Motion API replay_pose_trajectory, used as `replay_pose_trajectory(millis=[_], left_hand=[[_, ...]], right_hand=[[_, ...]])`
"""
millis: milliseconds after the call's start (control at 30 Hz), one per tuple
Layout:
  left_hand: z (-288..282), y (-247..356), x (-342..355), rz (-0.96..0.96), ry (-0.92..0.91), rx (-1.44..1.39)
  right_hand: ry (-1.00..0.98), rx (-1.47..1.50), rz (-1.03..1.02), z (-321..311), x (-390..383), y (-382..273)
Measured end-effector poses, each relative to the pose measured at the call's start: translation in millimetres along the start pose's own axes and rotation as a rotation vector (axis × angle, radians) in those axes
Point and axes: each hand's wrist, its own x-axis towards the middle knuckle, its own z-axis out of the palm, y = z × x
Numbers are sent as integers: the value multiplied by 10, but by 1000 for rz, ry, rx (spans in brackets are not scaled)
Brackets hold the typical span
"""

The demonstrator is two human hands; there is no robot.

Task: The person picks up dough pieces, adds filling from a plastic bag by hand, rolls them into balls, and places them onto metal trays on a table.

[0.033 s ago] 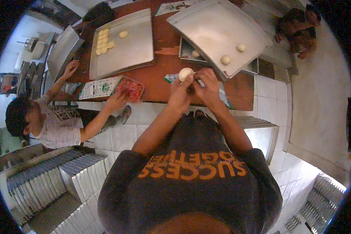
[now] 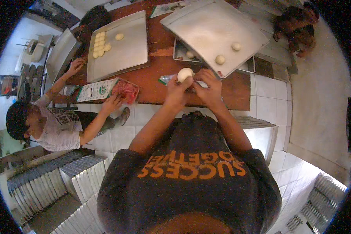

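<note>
My left hand (image 2: 176, 93) holds a pale round dough ball (image 2: 185, 75) above the front edge of the wooden table (image 2: 238, 93). My right hand (image 2: 207, 89) grips the same ball from the right, fingers bent at its side. Under and behind both hands lies a green-and-white plastic packet (image 2: 164, 79), partly covered. Just beyond them a large metal tray (image 2: 212, 27) holds two dough balls (image 2: 220, 59), tilted over another tray (image 2: 180, 52) with a ball partly visible in it.
At left, a co-worker (image 2: 58, 128) has a hand in a red-filled clear container (image 2: 126, 91), beside a printed package (image 2: 94, 90). Beyond are a tray (image 2: 126, 50) of several dough pieces and another tray (image 2: 58, 54). Dark figures show at top. Stacked pans (image 2: 39, 183) stand low on both sides.
The view has shifted slightly, with the trays appearing a little further left. The co-worker's head sits a little lower. Both my hands still hold the ball, fingers slightly shifted.
</note>
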Motion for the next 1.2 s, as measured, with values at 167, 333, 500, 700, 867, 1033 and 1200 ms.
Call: replay_pose_trajectory(millis=[167,333,500,700,867,1033,1200], left_hand=[[454,146,7,320,-183,797],[1098,94,-132,452,-400,1137],[1165,-46,-48,1180,-626,1395],[1583,-78,79,1436,-655,1349],[1510,-182,187,1545,-851,1392],[1381,-317,429,1467,-920,1324],[951,-532,278,1270,-773,1331]], right_hand=[[12,277,256,-861,0,68],[89,479,564,-1141,-100,140],[188,1264,929,-1450,-188,201],[126,1562,977,-1804,-210,300],[180,1549,981,-1724,-273,356],[150,1544,1047,-1576,-391,569],[-51,1375,1163,-1370,-555,673]])
